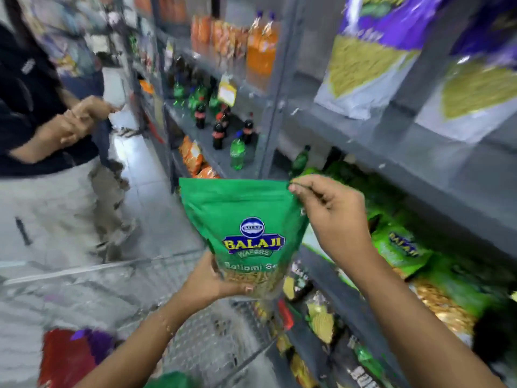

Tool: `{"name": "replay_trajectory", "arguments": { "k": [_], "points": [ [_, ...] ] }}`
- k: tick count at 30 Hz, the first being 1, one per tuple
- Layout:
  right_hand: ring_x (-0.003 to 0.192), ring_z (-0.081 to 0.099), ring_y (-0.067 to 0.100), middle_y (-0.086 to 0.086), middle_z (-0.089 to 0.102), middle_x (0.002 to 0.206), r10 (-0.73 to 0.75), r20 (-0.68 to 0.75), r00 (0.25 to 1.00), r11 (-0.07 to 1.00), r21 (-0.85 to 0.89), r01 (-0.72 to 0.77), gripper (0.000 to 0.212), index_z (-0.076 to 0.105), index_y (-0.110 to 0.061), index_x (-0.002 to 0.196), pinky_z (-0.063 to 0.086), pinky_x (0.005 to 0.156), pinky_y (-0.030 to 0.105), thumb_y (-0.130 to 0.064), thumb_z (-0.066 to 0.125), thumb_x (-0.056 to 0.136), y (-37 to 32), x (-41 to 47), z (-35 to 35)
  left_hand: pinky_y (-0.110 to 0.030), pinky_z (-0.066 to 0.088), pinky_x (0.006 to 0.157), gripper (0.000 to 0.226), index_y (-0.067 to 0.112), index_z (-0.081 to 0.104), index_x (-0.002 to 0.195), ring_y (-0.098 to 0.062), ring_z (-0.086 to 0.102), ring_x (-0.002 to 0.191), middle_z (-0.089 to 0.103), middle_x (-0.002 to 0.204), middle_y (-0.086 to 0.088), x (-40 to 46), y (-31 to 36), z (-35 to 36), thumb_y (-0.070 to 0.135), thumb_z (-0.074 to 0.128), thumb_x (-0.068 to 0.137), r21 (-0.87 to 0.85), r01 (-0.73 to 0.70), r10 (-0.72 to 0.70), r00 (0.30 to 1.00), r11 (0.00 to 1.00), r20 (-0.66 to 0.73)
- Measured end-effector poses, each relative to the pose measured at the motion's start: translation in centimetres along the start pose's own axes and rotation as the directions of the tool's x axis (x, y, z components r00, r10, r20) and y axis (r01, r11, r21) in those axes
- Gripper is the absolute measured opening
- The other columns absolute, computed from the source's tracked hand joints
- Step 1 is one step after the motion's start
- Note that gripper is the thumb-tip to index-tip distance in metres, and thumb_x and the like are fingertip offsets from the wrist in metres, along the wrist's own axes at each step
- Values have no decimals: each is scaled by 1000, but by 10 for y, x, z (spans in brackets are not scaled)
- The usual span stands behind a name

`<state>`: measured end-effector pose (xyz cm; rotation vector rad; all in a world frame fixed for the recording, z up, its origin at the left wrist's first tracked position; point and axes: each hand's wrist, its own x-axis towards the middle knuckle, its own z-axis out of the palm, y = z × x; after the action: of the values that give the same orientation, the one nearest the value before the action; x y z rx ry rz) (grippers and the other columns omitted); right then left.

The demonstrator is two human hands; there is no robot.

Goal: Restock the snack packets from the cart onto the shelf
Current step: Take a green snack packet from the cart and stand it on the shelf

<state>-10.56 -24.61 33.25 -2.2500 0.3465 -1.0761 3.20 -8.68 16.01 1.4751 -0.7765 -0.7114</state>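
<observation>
I hold a green Balaji snack packet [243, 219] upright in front of me, above the wire cart [173, 298]. My left hand [215, 281] grips its bottom edge. My right hand [333, 211] pinches its top right corner between thumb and fingers. The grey metal shelf [391, 152] stands to the right. On the level beside my right hand lie more green Balaji packets [402, 247]. Red and purple packets [75, 357] lie in the cart at the lower left.
A person in a dark shirt and light trousers [36, 141] stands at the left in the aisle. Purple-topped packets [372, 51] fill the upper shelf. Soft drink bottles [223, 127] stand on shelves further along. Yellow and green packets [321, 320] sit on lower levels.
</observation>
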Motion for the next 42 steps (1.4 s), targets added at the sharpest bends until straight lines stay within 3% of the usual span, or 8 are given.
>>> {"name": "replay_trajectory", "arguments": {
  "k": [3,7,11,14,22,34,40,42],
  "points": [
    [74,61,5,-19,69,78,17,-165,986,999,41,-10,10,70,-35,86,55,72,41,-28,63,88,-32,32,-54,-22,57,82,91,7,53,124,-12,71,102,75,114,0,17,63,25,10,96,43,-11,-159,159,987,987,-1],
    [120,61,25,7,67,126,58,-284,957,968,250,16,54,45,-31,133,48,102,47,-35,69,85,-62,25,-144,-17,55,79,90,29,57,118,-8,71,100,75,113,6,19,149,76,21,97,37,-54,-399,402,915,915,45],
    [123,60,10,-9,66,127,190,-185,964,943,309,-126,96,41,-45,138,53,90,20,-60,86,55,-59,-38,-190,-22,60,68,87,19,62,114,-15,75,93,78,105,1,9,198,122,-1,95,36,-258,-443,486,863,859,136],
    [118,60,3,-18,64,126,277,-194,941,957,145,-252,95,47,-61,123,54,83,22,-57,94,40,-51,-80,-220,-28,60,68,93,12,61,114,-20,76,89,78,102,-6,10,232,170,16,98,28,-371,-442,534,822,817,199],
    [104,72,23,1,75,114,281,-510,813,945,-2,-328,78,62,-39,116,59,90,39,-37,99,48,-51,-153,-345,-39,56,84,83,29,61,111,-18,74,97,77,106,1,-1,291,330,39,96,36,-411,-393,564,656,823,502],
    [116,66,10,-6,71,123,343,-697,630,883,11,-469,79,52,-29,128,53,101,42,-32,91,60,-22,-210,-448,-1,47,56,41,27,51,96,20,64,68,73,77,28,-17,324,490,9,80,73,-287,-364,447,510,886,735],
    [117,60,14,-3,65,125,360,-743,565,839,-7,-544,74,45,-20,136,50,97,26,-13,85,74,-3,-205,-476,-42,56,90,69,12,57,118,-23,71,98,75,107,-6,-11,339,526,24,84,55,-219,-289,344,512,932,788],
    [116,60,16,-1,65,123,363,-746,558,840,4,-542,73,45,-18,135,51,97,29,-10,84,75,5,-203,-483,-39,59,80,67,14,58,115,-20,73,88,75,104,-6,-10,338,535,26,85,55,-195,-280,321,535,940,782]
  ]
}}
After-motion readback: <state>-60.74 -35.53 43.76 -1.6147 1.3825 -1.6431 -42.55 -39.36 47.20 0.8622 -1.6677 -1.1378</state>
